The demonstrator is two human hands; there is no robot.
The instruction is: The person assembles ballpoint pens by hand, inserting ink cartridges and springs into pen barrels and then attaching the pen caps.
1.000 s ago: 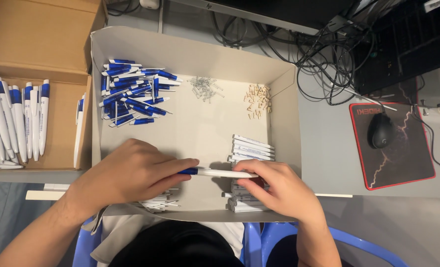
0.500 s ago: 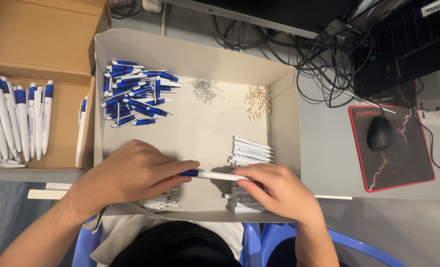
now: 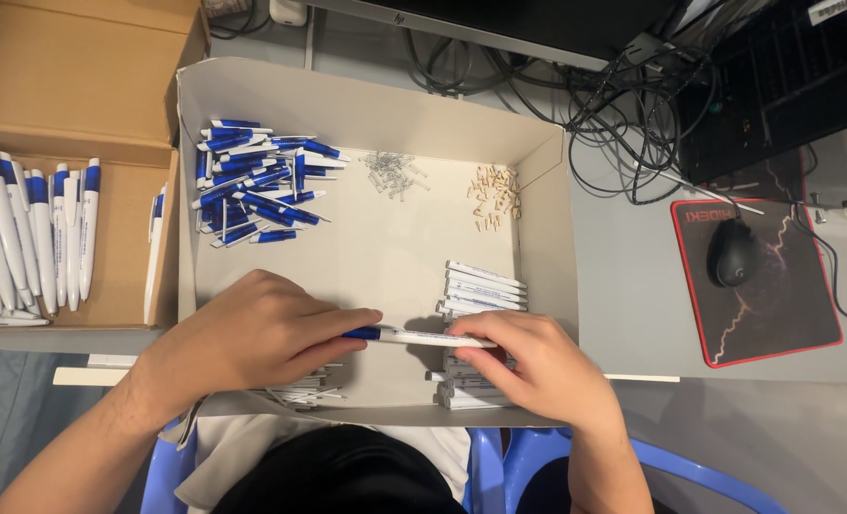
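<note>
Centrally, my left hand (image 3: 252,333) pinches the blue end of a pen (image 3: 414,336); my right hand (image 3: 538,366) grips its white barrel, level above the grey tray (image 3: 376,247); white barrels (image 3: 482,286) beside; blue caps (image 3: 252,181) farther back.

Left hand (image 3: 252,338) shifted slightly right along pen (image 3: 414,336); index finger now stretched further over blue end, tip near white barrel. Visible blue section shorter than a second ago. Right hand (image 3: 538,366) edged slightly left, fingers (image 3: 485,328) closing over barrel's other end. Gap between hands a little narrower. Pen same level, same spot above tray.
</note>
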